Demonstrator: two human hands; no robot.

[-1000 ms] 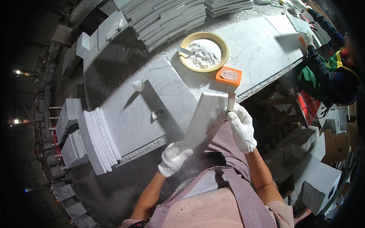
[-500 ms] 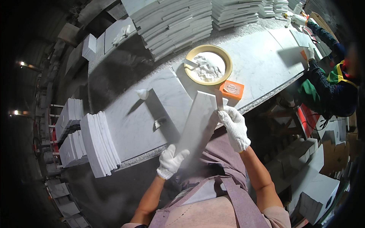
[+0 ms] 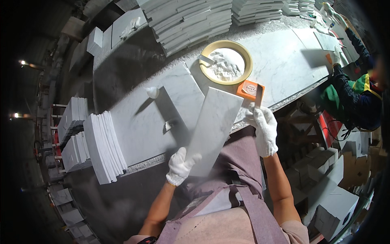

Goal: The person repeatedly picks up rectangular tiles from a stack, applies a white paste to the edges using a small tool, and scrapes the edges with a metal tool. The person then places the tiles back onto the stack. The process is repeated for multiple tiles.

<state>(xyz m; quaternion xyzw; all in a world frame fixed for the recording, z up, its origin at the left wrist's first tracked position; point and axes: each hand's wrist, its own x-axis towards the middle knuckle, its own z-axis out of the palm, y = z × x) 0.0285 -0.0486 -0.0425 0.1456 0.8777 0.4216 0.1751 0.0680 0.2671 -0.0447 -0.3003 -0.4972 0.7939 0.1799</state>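
Note:
My left hand (image 3: 181, 166), in a white knit glove, grips the lower end of a long white marble tile (image 3: 217, 124), thumb across its face. The tile slants up over the table's near edge. In my gloved right hand (image 3: 265, 129), a flat scraper (image 3: 258, 97) points upward, just right of the tile and apart from it. Beyond the tile is a yellow bowl (image 3: 249, 72) of white powder or paste (image 3: 227, 67), with another flat blade (image 3: 206, 59) resting in it. An orange box (image 3: 246, 90) sits at the bowl's near side, partly behind the scraper.
A small white nozzle-topped bottle (image 3: 152, 92) and a white scrap (image 3: 168, 125) are on the marble-topped table (image 3: 134, 134). Tile stacks stand at the left (image 3: 106, 146) and the back (image 3: 191, 24). A co-worker (image 3: 353, 95) works at the far right. Boxes (image 3: 337, 207) lie lower right.
My right hand has moved right with the scraper, away from the tile's edge. The tile has turned so more of its broad face shows, its top end shifting slightly right.

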